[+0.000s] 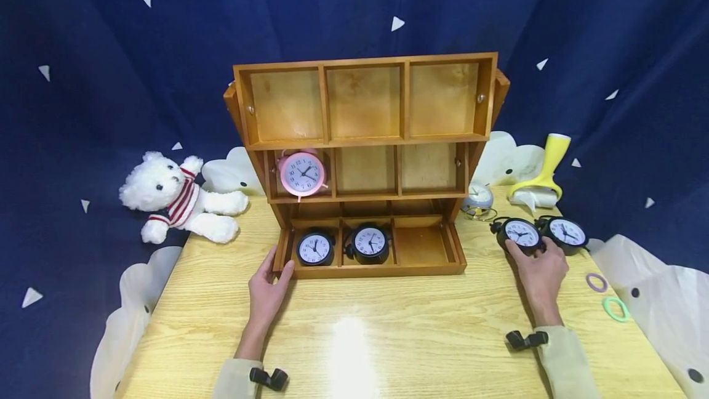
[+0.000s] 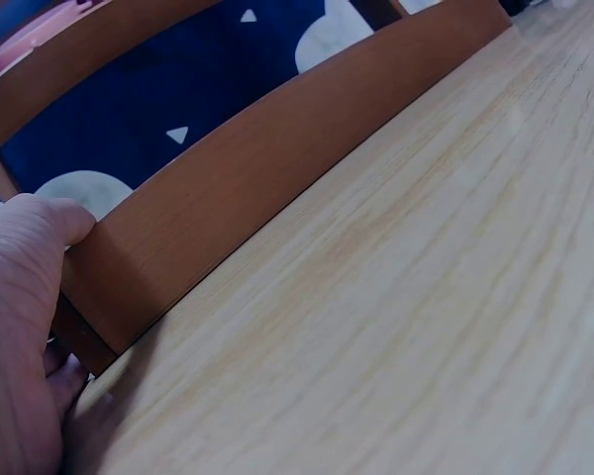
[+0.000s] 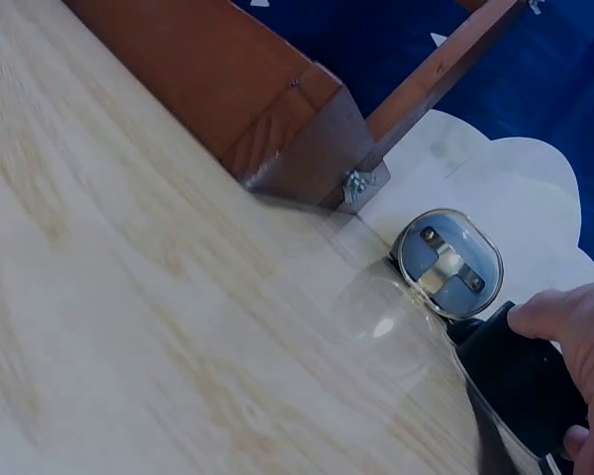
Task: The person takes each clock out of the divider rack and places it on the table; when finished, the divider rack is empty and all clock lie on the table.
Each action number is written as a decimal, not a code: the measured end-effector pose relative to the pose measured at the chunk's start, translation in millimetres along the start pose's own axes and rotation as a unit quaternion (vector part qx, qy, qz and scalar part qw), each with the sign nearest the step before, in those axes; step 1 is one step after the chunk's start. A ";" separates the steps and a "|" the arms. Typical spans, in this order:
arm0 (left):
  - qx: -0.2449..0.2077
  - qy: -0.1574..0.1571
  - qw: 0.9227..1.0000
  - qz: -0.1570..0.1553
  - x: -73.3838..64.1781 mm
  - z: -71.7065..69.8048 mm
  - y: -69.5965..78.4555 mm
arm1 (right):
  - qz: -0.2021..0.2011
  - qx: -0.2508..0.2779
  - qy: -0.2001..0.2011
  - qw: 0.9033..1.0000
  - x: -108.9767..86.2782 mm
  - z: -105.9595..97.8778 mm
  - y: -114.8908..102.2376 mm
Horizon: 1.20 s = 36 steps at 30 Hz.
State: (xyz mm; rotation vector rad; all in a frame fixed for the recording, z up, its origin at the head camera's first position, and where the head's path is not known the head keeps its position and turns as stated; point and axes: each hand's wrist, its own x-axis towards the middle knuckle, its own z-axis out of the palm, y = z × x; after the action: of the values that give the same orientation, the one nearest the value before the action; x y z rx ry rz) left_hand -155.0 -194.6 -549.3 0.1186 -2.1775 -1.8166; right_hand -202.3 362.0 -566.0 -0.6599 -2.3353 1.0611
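Picture the head view as a dial, noon at the top, rack in the middle. Down at 7 o'clock the left hand (image 1: 267,291) pinches the bottom corner of the wooden rack (image 1: 376,272), thumb over the edge and fingers round the outside. My guess is it's bracing the thing, since a corner is an easy spot to stop a light frame sliding.

Out at 4 o'clock the right hand (image 1: 541,273) has a grasp on a black alarm clock (image 1: 519,234), thumb on the near side, fingers tucked into the gap before its twin, a second black clock (image 1: 565,231). That pair sits so tight that gripping by the sides of the casing makes sense, and it leaves the dial uncovered. Can't tell if the held one has left the tabletop.

In the rack's bottom tray, one black clock (image 1: 314,249) lies in the 9 o'clock bay and another (image 1: 370,244) in the middle, faces up, probably so they're readable from above. The pink clock (image 1: 303,173) leans in the middle tier's 9 o'clock bay (feet poking out over the lip, cute), likely propped by the back panel. A small pale clock (image 1: 479,196) stands just off the rack's 3 o'clock side.
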 end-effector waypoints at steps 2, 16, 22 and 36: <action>0.000 0.002 1.000 0.001 0.1 0.0 -1.4 | -0.005 0.003 0.005 1.000 0.7 1.1 0.4; 0.018 -0.001 1.000 0.000 -0.6 -0.3 -2.4 | -0.046 -0.011 0.045 0.998 0.2 3.3 -1.0; 0.012 -0.002 1.000 -0.001 0.9 -0.5 -2.0 | -0.072 0.008 0.068 0.995 -4.3 1.1 -10.4; 0.009 0.008 1.000 0.002 6.4 1.6 -21.9 | -0.047 0.113 -0.116 0.986 -31.8 1.1 -51.4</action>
State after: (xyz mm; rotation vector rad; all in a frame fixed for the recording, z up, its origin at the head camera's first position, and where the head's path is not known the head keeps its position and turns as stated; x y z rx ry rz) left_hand -164.4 -199.0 -569.7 0.1332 -2.1820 -1.7885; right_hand -190.2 312.3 -533.7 -0.3522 -2.3610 1.3979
